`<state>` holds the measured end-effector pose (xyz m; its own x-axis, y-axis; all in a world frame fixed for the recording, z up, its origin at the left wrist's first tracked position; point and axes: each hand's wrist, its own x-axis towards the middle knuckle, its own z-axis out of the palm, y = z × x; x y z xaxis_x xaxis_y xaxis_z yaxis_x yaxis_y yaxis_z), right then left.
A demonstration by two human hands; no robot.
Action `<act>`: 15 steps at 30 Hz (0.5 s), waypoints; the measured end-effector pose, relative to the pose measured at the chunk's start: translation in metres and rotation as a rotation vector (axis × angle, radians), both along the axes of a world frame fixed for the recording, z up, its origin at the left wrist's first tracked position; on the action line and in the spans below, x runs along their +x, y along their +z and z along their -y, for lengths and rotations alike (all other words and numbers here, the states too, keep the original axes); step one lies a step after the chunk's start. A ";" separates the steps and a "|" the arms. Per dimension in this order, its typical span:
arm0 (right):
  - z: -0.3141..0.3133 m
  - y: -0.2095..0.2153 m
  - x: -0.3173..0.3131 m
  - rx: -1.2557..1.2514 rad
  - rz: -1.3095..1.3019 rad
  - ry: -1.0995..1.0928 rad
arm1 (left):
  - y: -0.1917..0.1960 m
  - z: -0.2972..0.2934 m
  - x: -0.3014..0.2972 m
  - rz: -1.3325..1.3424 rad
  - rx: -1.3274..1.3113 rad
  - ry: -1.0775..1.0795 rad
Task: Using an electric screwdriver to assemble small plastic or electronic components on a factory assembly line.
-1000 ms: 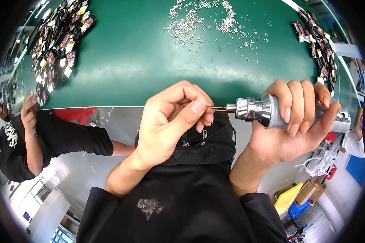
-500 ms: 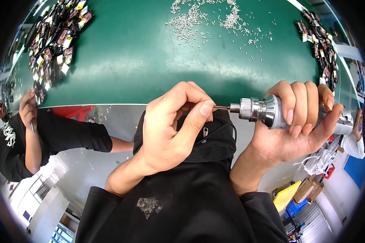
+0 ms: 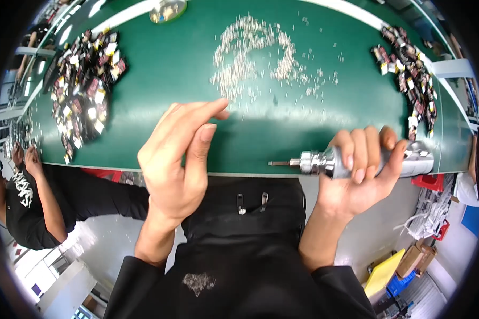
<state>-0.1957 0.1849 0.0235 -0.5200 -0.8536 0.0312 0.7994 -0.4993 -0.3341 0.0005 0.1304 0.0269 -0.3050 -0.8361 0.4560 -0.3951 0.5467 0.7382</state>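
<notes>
Your right hand [image 3: 359, 173] is wrapped around a silver metal electric screwdriver [image 3: 356, 161], fingers curled over its barrel, holding it level just above the near edge of the green work mat [image 3: 159, 85] with its thin dark bit pointing toward your left. Your left hand [image 3: 178, 157] is loose and holds nothing: its fingers are stretched forward over the mat, fingertips near the lower fringe of a scattered heap of small silvery screws [image 3: 255, 56] that lies in the middle of the mat, apart from the tool's tip. The two hands are well apart. A pile of small dark and white parts [image 3: 85, 80] sits at the far left of the mat, and a second such pile [image 3: 407, 80] runs along its right side. To your left another person's dark-sleeved arm [image 3: 64, 191] hangs below the table edge.
</notes>
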 end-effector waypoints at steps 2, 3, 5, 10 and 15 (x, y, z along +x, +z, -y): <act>0.001 -0.016 0.002 0.066 -0.050 -0.022 | 0.005 0.031 0.006 0.093 -0.047 0.010; 0.002 -0.021 0.003 0.071 -0.055 0.001 | 0.006 0.051 0.005 0.098 -0.089 0.027; 0.000 -0.032 0.005 0.079 -0.015 0.021 | 0.008 0.092 -0.006 0.194 -0.107 0.013; 0.000 -0.033 0.007 0.047 -0.029 0.060 | 0.008 0.200 -0.046 0.470 -0.200 0.066; 0.001 -0.032 0.001 0.042 -0.055 0.090 | -0.006 0.247 -0.104 0.711 -0.163 0.242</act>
<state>-0.1946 0.1838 -0.0083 -0.4395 -0.8980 0.0211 0.8204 -0.4109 -0.3976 -0.1036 -0.1169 0.0214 -0.3884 -0.8557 0.3419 -0.8669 0.4651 0.1794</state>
